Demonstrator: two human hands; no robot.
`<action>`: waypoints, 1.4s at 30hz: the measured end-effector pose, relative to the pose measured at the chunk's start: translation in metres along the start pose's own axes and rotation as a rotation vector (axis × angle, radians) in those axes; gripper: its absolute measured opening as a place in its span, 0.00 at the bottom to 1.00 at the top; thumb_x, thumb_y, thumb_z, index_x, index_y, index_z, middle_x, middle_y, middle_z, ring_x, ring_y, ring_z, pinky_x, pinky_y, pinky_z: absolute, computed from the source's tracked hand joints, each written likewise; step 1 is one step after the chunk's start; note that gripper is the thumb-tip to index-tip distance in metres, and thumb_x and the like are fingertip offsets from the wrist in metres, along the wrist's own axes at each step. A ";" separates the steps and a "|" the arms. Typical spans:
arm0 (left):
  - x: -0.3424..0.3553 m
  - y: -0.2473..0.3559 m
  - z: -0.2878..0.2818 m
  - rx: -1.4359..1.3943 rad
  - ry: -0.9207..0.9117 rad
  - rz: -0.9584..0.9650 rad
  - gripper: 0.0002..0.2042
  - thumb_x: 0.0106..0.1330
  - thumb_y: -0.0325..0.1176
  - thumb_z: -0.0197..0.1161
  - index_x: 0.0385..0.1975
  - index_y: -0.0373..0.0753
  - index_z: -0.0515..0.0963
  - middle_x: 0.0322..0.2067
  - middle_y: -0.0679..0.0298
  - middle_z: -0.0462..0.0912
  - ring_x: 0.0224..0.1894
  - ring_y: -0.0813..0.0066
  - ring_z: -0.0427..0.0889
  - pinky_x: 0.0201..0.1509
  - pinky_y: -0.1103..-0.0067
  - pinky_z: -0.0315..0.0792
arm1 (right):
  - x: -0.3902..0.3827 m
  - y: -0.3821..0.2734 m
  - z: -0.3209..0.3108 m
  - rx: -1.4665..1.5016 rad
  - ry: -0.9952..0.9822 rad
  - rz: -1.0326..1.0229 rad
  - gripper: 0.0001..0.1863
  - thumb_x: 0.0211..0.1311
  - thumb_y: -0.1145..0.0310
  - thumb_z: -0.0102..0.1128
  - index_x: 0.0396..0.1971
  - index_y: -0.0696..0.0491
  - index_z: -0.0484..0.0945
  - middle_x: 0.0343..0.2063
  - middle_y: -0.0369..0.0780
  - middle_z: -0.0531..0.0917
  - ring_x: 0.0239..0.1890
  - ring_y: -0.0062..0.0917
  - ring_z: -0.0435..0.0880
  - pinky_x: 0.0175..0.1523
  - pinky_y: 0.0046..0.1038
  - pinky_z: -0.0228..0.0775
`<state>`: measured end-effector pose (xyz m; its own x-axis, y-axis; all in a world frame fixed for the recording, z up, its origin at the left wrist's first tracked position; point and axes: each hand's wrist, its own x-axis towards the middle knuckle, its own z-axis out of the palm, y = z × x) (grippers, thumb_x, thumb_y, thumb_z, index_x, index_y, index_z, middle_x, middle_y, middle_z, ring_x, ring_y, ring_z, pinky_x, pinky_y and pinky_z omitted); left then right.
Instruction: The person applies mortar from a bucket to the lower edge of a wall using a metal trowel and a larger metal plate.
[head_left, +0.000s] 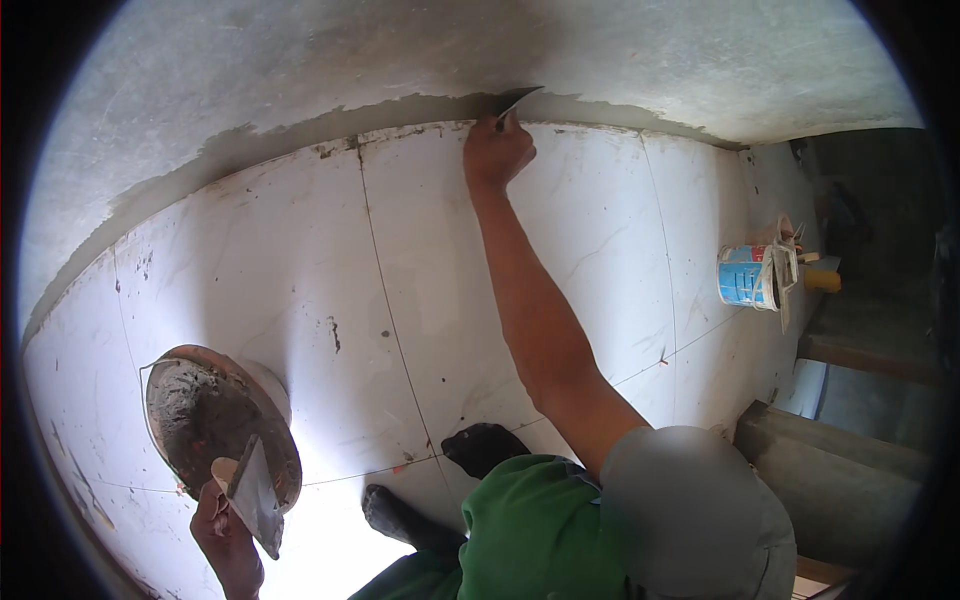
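Note:
My right hand (497, 155) is closed round a small trowel (518, 97), its dark blade against the foot of the grey wall (420, 50). A darker, damp-looking strip of mortar (330, 122) runs along there, just above the edge of the white tiles (430, 270). At lower left, my left hand (225, 535) grips a flat metal float (257, 495) with a pale wooden handle. The float is tilted over the near side of a round bucket (272, 390). Grey wet mortar (187, 400) lies inside that bucket, part of it hidden behind the float.
A blue and white bucket (745, 276) holding tools stands at the right on the tiles, beside a yellow object (823, 280). Concrete steps (850, 450) rise beyond it. My dark-covered feet (485, 448) are on the tiles between the mortar bucket and my right arm.

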<state>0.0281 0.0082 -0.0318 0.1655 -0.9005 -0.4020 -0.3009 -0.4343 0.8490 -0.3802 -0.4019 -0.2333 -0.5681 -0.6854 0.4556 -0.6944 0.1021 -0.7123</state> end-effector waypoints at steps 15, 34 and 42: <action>0.027 0.046 0.049 -0.666 0.008 -0.228 0.16 0.79 0.32 0.51 0.57 0.27 0.76 0.50 0.55 0.85 0.46 0.71 0.87 0.50 0.75 0.82 | -0.182 -0.121 -0.175 0.799 -0.910 -0.296 0.33 0.56 0.83 0.67 0.65 0.53 0.75 0.32 0.41 0.89 0.21 0.23 0.80 0.32 0.25 0.77; 0.017 0.051 0.003 -0.801 0.031 0.058 0.32 0.78 0.52 0.54 0.70 0.33 0.64 0.61 0.51 0.78 0.58 0.59 0.84 0.60 0.66 0.84 | -0.146 -0.088 -0.217 0.550 -0.763 -0.551 0.24 0.59 0.83 0.64 0.57 0.57 0.82 0.51 0.50 0.87 0.43 0.39 0.92 0.46 0.33 0.87; 0.027 0.031 0.006 -0.754 0.128 -0.009 0.22 0.77 0.42 0.55 0.61 0.29 0.70 0.54 0.50 0.83 0.52 0.62 0.87 0.54 0.69 0.87 | -0.071 -0.061 -0.067 0.420 -0.563 -0.315 0.07 0.69 0.73 0.64 0.37 0.62 0.86 0.23 0.48 0.86 0.25 0.30 0.89 0.35 0.29 0.80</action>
<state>0.0176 -0.0292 -0.0184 0.2867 -0.8675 -0.4065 0.4155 -0.2697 0.8687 -0.3275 -0.3112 -0.1864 0.0172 -0.9118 0.4104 -0.4961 -0.3641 -0.7882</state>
